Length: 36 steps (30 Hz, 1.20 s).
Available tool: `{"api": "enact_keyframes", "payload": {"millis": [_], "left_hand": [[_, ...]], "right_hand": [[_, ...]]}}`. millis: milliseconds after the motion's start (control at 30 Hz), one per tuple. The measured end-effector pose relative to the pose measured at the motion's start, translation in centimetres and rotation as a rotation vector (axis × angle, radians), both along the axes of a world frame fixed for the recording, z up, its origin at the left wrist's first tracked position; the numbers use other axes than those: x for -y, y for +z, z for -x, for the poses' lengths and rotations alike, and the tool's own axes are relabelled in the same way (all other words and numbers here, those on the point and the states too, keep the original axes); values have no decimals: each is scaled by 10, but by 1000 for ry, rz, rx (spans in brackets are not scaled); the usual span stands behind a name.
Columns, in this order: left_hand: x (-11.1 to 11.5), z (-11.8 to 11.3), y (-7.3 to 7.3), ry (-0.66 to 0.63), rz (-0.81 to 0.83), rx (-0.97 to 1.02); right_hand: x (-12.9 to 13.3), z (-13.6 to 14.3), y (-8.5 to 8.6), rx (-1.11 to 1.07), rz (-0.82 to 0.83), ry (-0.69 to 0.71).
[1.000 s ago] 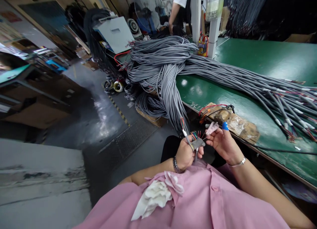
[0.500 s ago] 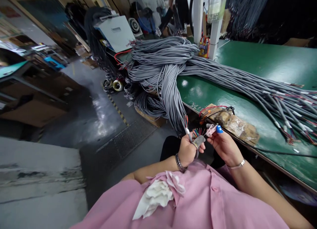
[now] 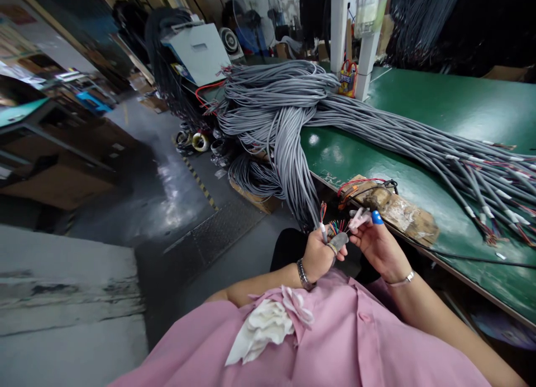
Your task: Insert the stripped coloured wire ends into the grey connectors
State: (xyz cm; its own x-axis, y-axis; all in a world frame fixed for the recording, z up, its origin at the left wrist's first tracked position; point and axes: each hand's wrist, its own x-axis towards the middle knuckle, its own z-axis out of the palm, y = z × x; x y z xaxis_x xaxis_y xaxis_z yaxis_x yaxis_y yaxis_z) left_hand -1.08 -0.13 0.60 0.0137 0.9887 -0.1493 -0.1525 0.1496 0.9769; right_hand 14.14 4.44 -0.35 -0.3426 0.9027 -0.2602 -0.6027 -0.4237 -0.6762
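Note:
My left hand (image 3: 319, 255) is closed round the end of a grey cable (image 3: 324, 234), and its thumb wears a grey cover. Thin coloured wires (image 3: 337, 227) fan out above that thumb. Close on the right, my right hand (image 3: 379, 246) pinches a small pale pink piece (image 3: 359, 219) at the wire tips; one of its fingers has a blue cover (image 3: 377, 218). A thick bundle of grey cables (image 3: 291, 152) hangs over the table edge down to my left hand.
More grey cables (image 3: 389, 127) with stripped, white-tagged ends lie across the green table (image 3: 439, 96). A taped brown block (image 3: 410, 219) with red and black wires sits at its near edge. White posts (image 3: 337, 29) rise behind. Cable coils (image 3: 255, 177) rest below, left of the table.
The view has shifted slightly. The pale pink piece and blue-covered finger have moved a little right, and the coloured wires show more clearly. The person's arm in the background is out of sight.

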Motion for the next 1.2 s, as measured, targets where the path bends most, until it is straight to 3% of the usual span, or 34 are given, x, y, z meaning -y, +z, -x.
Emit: {"api": "enact_keyframes", "payload": {"millis": [200,400,600,833,1033,1100,1200], "left_hand": [[4,5,5,-46,70,160],[-5,5,14,-149,205,282],[-13,2,4,-139,238,302],[-14,-2,0,-80,281,258],[-9,1,1,-106,255,232],[-6,4,-3,-105,241,212],[-5,8,-21,-84,210,158]], "right_hand": [[-2,-2,2,44,-5,-5],[-1,2,0,50,-58,-17],[-7,6,-11,-9,-24,2],[-9,10,-12,-10,24,-103],[-5,9,-14,-27,2,-13],[-3,5,-16,-36,10,9],[0,-3,-23,-35,25,12]]}}
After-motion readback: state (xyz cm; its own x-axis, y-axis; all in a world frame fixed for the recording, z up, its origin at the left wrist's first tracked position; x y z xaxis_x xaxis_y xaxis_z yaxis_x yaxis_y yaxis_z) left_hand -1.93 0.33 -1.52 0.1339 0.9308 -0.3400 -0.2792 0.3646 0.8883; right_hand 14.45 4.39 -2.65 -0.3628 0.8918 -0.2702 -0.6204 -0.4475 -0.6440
